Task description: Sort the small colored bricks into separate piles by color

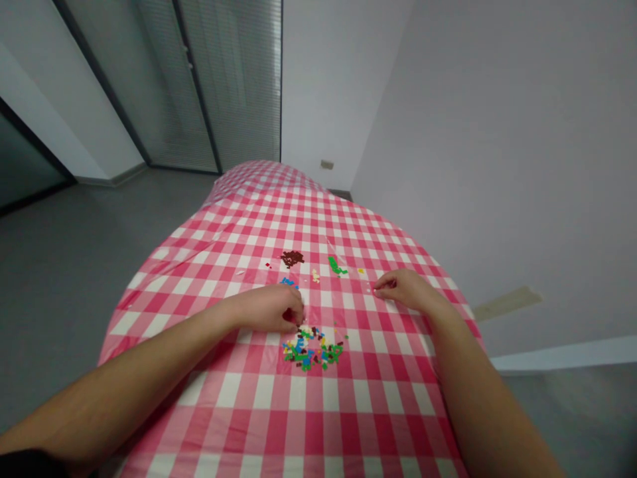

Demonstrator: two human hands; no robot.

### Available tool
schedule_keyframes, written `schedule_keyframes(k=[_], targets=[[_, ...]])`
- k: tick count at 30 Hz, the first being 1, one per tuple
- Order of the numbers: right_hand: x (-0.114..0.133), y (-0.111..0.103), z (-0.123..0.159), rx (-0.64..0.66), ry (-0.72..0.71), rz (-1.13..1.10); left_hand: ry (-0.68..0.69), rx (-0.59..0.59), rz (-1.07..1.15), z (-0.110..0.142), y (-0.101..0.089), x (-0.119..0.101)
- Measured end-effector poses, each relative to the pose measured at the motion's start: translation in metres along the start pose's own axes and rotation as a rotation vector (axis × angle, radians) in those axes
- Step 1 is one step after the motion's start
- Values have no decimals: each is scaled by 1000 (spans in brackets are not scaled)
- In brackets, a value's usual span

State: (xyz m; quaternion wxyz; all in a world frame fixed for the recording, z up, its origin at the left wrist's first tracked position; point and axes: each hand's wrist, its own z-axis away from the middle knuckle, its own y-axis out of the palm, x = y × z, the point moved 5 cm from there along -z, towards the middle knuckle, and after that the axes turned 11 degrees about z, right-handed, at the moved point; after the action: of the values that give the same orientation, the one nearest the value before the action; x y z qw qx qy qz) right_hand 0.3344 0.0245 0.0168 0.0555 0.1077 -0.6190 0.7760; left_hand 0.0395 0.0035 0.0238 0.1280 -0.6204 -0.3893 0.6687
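Note:
A mixed heap of tiny coloured pieces (312, 350) lies on the red-and-white checked tablecloth (259, 411). My left hand (273, 307) rests at the heap's upper left edge, fingers curled and pinched at the pieces; what they hold is too small to make out. My right hand (404, 289) lies further right, fingers pinched together over a few tiny white bits. Sorted little groups sit beyond: a brown pile (292, 258), a green group (337, 267), a blue group (288, 283) just above my left hand, and a pale yellow group (315, 275).
The table runs away from me to a draped far end (259, 176). A grey floor (74, 245) lies to the left, a white wall (497, 146) to the right, and glass doors with blinds (223, 79) stand at the back.

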Motion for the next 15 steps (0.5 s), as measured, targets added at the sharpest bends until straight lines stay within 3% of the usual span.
schedule_keyframes(k=[3, 8, 15], targets=[[-3, 0, 0, -1, -2, -9, 2, 61, 19, -1, 3, -1], [-3, 2, -1, 19, -12, -2, 10, 55, 14, -1, 1, -5], [4, -5, 0, -65, -35, -40, -62, 48, 69, -2, 5, 3]])
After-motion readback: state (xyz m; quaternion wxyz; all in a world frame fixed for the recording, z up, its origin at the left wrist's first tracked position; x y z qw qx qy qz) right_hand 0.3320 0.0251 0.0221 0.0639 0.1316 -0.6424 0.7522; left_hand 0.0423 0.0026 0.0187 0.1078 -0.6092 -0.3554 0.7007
